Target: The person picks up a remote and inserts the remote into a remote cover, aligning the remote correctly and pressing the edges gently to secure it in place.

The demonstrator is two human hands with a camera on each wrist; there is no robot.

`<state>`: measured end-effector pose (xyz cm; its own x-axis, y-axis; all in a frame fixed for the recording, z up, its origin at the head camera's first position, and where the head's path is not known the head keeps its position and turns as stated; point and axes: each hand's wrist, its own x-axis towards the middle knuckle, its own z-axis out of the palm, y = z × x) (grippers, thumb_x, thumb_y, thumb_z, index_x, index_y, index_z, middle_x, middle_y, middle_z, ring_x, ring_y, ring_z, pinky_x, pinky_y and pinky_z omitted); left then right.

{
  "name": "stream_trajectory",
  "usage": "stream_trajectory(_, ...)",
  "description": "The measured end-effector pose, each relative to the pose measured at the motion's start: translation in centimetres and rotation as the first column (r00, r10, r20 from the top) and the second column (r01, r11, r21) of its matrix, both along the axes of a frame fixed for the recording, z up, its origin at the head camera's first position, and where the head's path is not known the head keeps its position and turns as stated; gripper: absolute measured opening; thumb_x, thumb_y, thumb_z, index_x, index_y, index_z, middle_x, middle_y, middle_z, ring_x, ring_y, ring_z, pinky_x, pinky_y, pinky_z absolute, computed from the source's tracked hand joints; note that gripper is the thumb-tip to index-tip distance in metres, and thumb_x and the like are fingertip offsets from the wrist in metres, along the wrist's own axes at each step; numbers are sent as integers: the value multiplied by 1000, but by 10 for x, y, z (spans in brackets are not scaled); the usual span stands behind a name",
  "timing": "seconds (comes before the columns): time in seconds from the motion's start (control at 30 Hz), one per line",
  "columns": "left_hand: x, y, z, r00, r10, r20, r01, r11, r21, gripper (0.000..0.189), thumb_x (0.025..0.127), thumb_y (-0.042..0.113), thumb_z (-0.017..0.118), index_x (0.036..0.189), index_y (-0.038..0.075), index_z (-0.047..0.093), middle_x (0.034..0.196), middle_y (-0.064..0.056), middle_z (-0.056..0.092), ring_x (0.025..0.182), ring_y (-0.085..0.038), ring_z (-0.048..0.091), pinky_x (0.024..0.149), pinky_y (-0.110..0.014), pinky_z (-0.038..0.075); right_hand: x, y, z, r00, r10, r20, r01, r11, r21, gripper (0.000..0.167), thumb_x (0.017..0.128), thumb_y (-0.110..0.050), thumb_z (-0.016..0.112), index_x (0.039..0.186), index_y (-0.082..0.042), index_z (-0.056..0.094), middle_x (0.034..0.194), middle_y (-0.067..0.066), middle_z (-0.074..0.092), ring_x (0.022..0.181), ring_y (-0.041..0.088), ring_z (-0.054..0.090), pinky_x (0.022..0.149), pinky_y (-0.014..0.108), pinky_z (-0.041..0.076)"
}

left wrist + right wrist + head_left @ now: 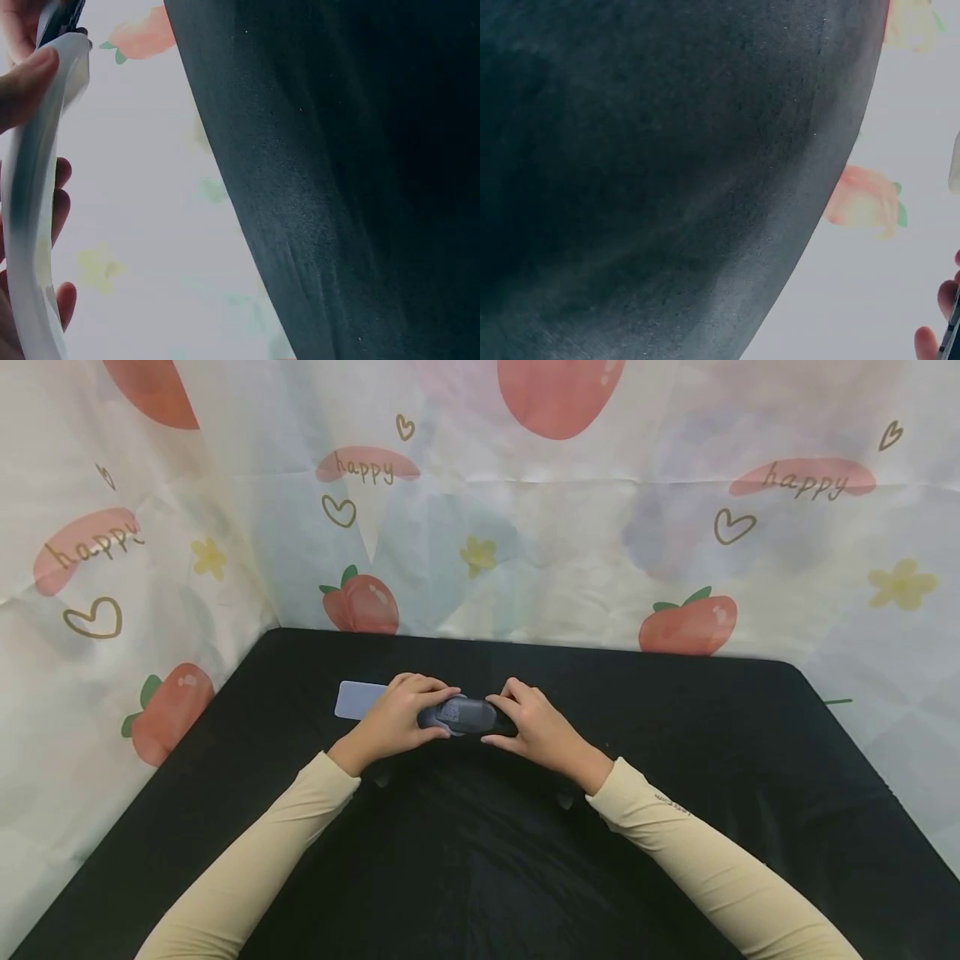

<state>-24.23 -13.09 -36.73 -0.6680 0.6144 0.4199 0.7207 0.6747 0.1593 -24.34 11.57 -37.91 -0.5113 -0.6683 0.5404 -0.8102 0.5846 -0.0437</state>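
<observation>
Over the far middle of the table, my left hand grips a long, pale blue-grey piece with a flat, rounded left end. In the left wrist view this piece looks whitish and curved, with the thumb on one side and fingers round the other. My right hand holds the right end of a dark, rounded part between thumb and fingers. Light dots mark the part's left side. Its dark edge barely enters the right wrist view. Whether the pale and dark parts are joined, I cannot tell.
A black cloth covers the table, whose far edge runs close behind the hands. Pale curtains printed with strawberries, hearts and flowers hang behind it and along the left. A small dark shape shows below the right wrist.
</observation>
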Motion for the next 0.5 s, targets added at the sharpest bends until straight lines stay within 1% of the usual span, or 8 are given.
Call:
stream_trajectory(0.07,1,1,1,1000,-3,-8,3,1000,4,60,72,28,81,125,11,61,114,-8,64,106,-23,57,101,-45,37,0,-1,1,1000,2,-6,-2,1000,-1,52,70,-30,83,109,0,65,90,8,49,73,17,44,69,34,42)
stream_trajectory(0.2,3,3,3,1000,-12,-19,12,1000,4,60,71,28,82,125,11,61,114,-8,64,106,-24,57,102,-46,37,0,-3,2,997,18,-73,-17,1000,18,53,70,-31,82,108,2,65,89,8,50,75,17,45,72,36,43)
stream_trajectory(0.27,4,5,3,1000,-19,-20,19,1000,3,60,71,28,82,125,10,61,114,-9,64,106,-24,57,101,-46,38,1,-4,2,996,23,-89,-21,1000,20,54,70,-31,82,108,2,64,90,8,50,75,17,46,73,36,43)
stream_trajectory(0.4,5,7,4,999,-28,-35,28,1000,-12,59,73,28,80,125,10,61,115,-9,64,107,-24,57,102,-46,37,2,-5,2,999,13,-53,-13,1000,0,54,71,-31,82,109,2,64,91,8,50,76,17,46,73,36,44)
stream_trajectory(0.5,5,8,5,997,-34,-71,31,999,-36,59,74,29,79,126,9,60,115,-9,63,106,-25,56,101,-46,37,3,-3,3,999,4,-34,-4,1000,-9,56,71,-32,82,112,1,63,93,8,51,77,18,47,75,37,45)
